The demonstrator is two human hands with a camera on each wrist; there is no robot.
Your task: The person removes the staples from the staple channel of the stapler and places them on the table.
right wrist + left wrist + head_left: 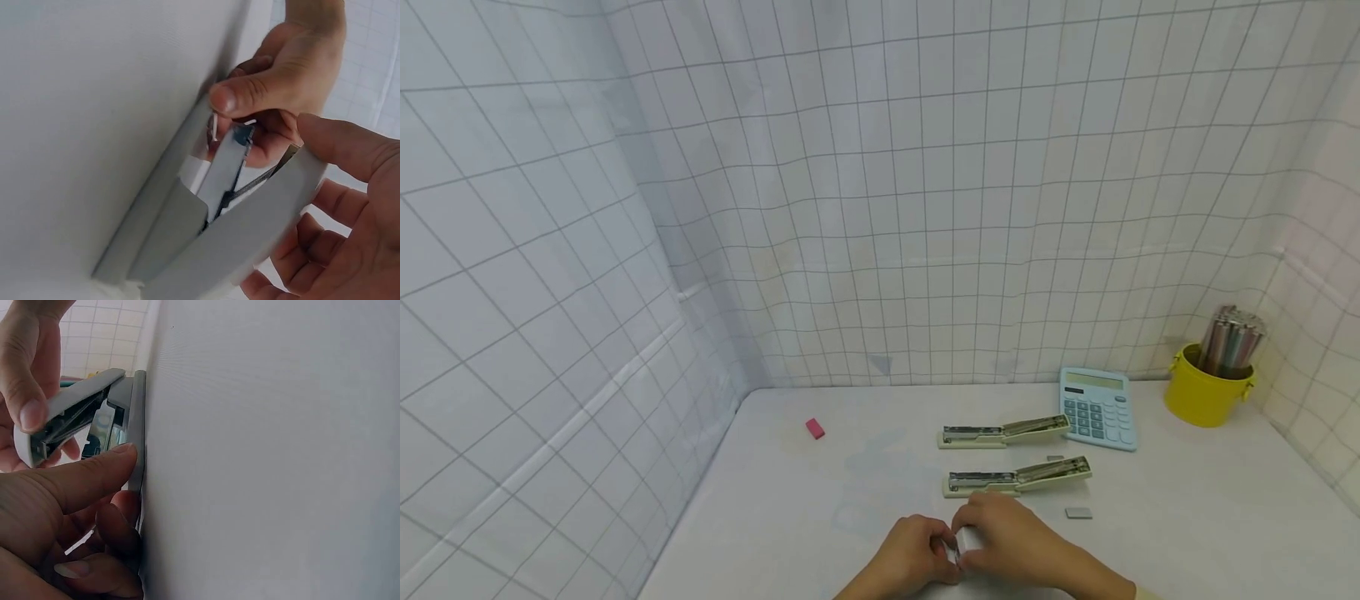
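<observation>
The white stapler (244,234) sits open at six o'clock on the tabletop (775,500); the left hand (912,552), fingers pinching its base, apparently steadies it; the right hand (1011,540) grips the raised top, seemingly for leverage.

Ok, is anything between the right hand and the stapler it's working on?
Nothing visible: the right hand grips the held stapler directly by its raised top, while the left hand holds its base. The nearest other stapler lies beyond both hands, not between.
</observation>
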